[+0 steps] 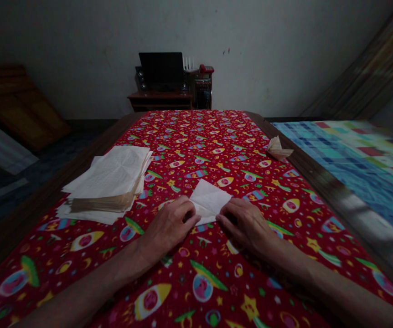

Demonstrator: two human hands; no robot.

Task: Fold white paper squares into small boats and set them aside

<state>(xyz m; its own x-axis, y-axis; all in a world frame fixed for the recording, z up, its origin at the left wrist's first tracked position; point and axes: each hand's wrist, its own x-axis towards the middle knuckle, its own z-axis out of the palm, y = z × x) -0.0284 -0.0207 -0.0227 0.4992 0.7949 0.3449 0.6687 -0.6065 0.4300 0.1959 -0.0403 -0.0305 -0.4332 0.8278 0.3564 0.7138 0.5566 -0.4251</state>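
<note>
Between my two hands a small folded sheet of white paper (209,197) lies on the red patterned cloth, one corner pointing away from me. My left hand (176,221) is closed, its thumb and fingers pinching the paper's left edge. On the other side my right hand (244,221) grips the right edge, thumb and fingertips together. The fingers partly cover the lower corners. To the left sits a stack of paper sheets (114,168), whitish on top with browner layers below. Far to the right, near the table edge, stands a folded paper piece (278,149).
The red cloth (203,278) covers a dark wooden table (90,155). Beyond its far end are a monitor (161,68) on a small desk and a red telephone (206,69). A bed with a checked cover (347,159) adjoins on the right; a wooden cabinet (22,105) stands left.
</note>
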